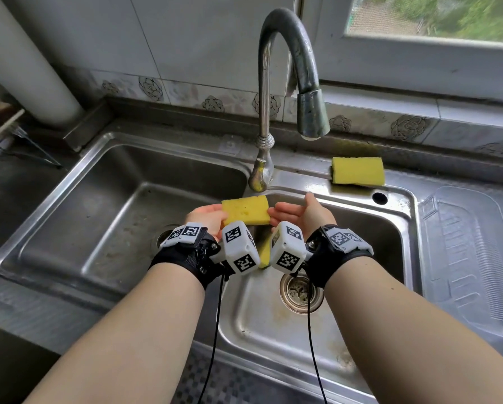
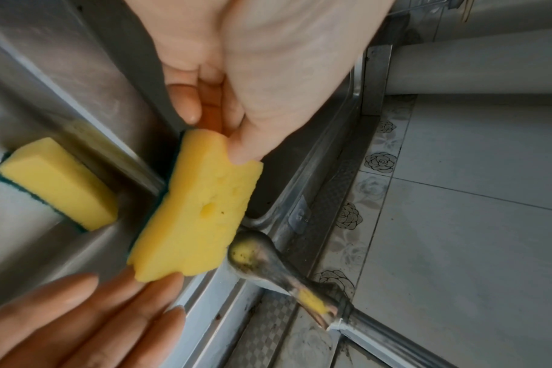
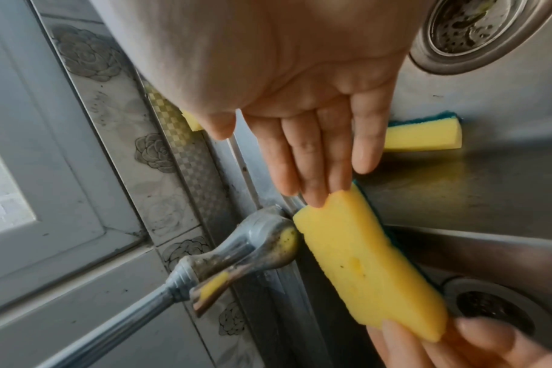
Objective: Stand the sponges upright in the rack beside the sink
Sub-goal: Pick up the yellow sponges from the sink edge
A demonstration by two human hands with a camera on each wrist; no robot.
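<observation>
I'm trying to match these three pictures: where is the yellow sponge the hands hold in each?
Head: yellow sponge with green backing, centre, between both hands.
Left wrist: centre, pinched by the left hand.
Right wrist: lower right, straight right hand fingers touching it.
Shared landmark: the steel tap handle.

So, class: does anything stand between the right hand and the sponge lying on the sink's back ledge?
Nothing visible does. The right hand, open beside the held sponge in the left hand, has bare sink rim between it and the ledge sponge; the tap spout hangs higher up.
</observation>
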